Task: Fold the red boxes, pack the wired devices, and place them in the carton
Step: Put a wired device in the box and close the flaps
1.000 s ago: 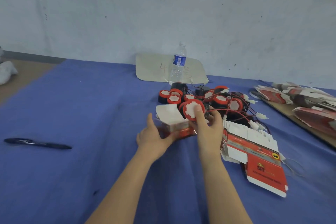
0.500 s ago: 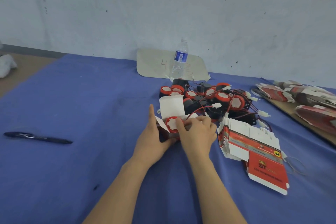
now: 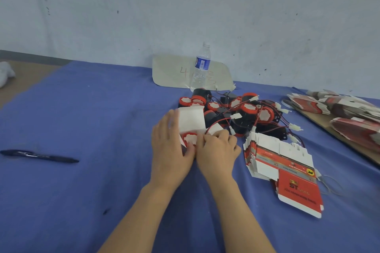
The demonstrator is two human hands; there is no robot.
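Holding the red box (image 3: 191, 121) in the left grip (image 3: 170, 146), flap up — wired device (image 3: 190, 138) inside, pinched by the right grip (image 3: 216, 150) — loose devices (image 3: 246, 109) just beyond.

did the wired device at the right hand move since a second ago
Yes. Judged against the water bottle, the device has come nearer the person and slightly left, down into the open red box.
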